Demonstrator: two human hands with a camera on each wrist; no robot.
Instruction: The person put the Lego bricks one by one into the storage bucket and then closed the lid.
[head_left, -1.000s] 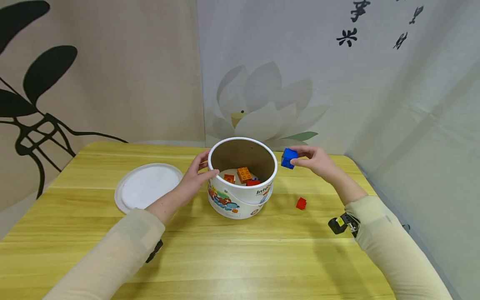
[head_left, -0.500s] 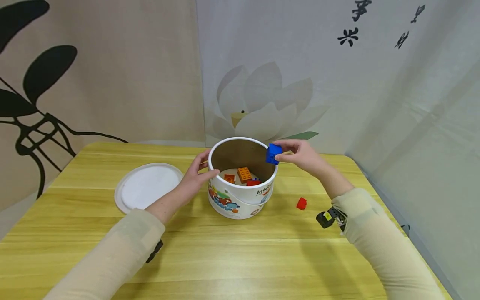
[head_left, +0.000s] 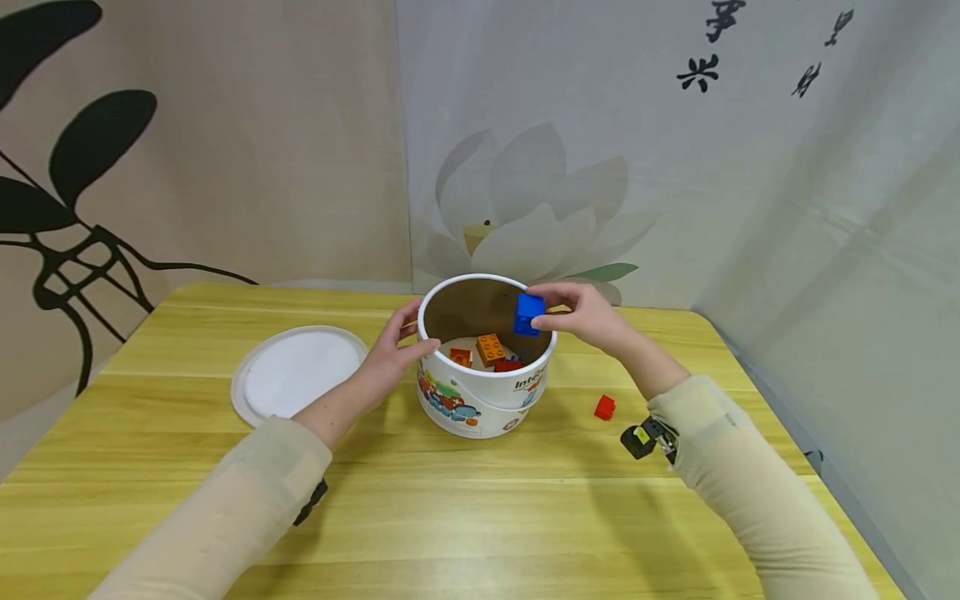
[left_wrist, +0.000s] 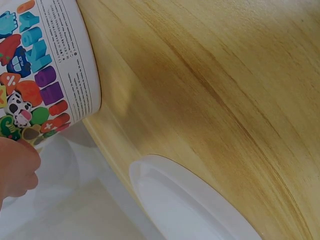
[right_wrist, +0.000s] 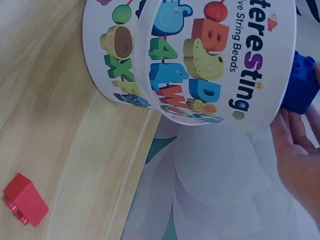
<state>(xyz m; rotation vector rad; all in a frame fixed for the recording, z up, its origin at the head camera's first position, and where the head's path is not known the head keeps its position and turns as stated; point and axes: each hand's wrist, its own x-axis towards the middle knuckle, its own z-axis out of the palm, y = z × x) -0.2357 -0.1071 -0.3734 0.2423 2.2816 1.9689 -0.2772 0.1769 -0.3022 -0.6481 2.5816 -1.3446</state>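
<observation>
A white round bucket [head_left: 468,425] with printed toy pictures stands on the table. My left hand [head_left: 386,350] holds its left side, the thumb at the rim and the other fingers on the outer wall. My right hand [head_left: 581,317] pinches a blue toy brick [head_left: 528,314] over the right part of the bucket's opening. In the right wrist view, the studded blue brick [right_wrist: 300,85] is partly hidden behind the bucket's edge. Inside the bucket lie orange bricks [head_left: 491,348] and a red brick [head_left: 508,366]. A small red brick [head_left: 604,407] lies on the table to the right.
A white round lid [head_left: 300,375] lies left of the bucket, near the left forearm. The wooden table [head_left: 450,517] ends at a printed cloth backdrop [head_left: 525,125] behind. A thin handle hangs down the bucket's front.
My right hand has moved left with the blue brick, from right of the bucket to over its opening. The left hand and the bucket have stayed in place.
</observation>
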